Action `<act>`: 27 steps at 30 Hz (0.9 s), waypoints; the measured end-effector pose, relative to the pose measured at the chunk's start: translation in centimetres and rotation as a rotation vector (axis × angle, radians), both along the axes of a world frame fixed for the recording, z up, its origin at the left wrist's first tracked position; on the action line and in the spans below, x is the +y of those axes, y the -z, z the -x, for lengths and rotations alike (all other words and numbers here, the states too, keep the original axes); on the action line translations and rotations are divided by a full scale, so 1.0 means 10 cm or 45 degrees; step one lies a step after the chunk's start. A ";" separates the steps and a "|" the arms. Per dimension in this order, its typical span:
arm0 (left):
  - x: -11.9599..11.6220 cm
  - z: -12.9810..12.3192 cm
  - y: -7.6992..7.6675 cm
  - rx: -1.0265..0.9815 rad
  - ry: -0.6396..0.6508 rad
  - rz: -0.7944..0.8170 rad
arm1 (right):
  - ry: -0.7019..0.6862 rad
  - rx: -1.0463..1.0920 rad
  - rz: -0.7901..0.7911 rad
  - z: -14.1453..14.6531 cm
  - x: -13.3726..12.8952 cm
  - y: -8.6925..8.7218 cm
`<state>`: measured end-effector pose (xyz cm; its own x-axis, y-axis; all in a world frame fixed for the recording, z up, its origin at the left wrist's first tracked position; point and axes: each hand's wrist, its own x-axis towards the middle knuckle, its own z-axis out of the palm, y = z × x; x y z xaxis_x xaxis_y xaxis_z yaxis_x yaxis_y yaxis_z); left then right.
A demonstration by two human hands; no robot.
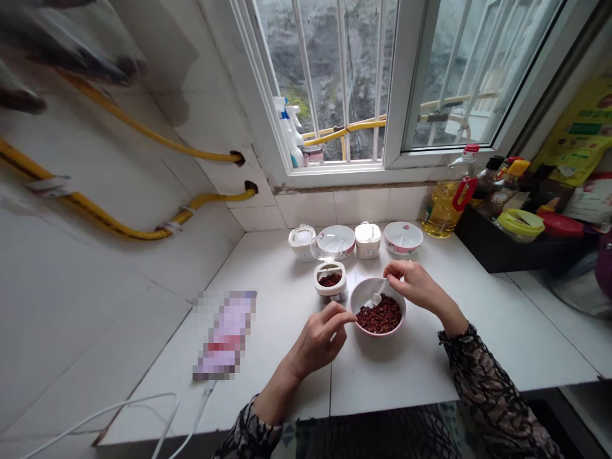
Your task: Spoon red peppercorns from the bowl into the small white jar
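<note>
A white bowl with a pink rim (354,305) stands on the counter, partly filled with dark red dried peppercorns (382,316). My right hand (415,284) is over the bowl's far right rim, its fingers closed on the handle of a small white spoon (377,298). The spoon's head rests at the peppercorns. At the left rim, my left hand (321,336) pinches the bowl's edge with its fingertips. Just left of the bowl is a seasoning jar (329,294) with its clear lid flipped up and similar dark red peppercorns inside.
Behind stand two white seasoning jars (368,241) and two floral bowls (404,237). An oil bottle (442,204) and a black rack (482,245) of condiments are at the right. A blurred purple item (227,338) with a white cable (198,408) lies left.
</note>
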<state>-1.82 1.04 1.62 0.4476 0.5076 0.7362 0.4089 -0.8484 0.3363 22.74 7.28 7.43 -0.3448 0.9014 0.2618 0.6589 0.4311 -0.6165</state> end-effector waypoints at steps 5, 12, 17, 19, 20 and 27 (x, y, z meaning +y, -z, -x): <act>0.00 0.01 0.03 -0.065 -0.116 -0.029 | -0.082 -0.018 0.088 0.10 -0.02 0.07; -0.03 0.01 0.01 0.074 -0.023 -0.067 | -0.099 0.072 0.147 0.15 -0.02 0.12; -0.04 -0.02 -0.01 0.295 -0.044 -0.179 | -0.043 0.088 0.110 0.12 -0.01 0.11; -0.04 -0.03 -0.02 0.314 -0.053 -0.195 | -0.039 0.094 0.088 0.12 0.00 0.10; -0.04 -0.04 -0.02 0.316 -0.057 -0.199 | -0.038 0.095 0.074 0.12 0.00 0.10; -0.03 -0.05 -0.03 0.323 -0.060 -0.219 | 0.007 0.156 0.110 0.10 0.01 0.10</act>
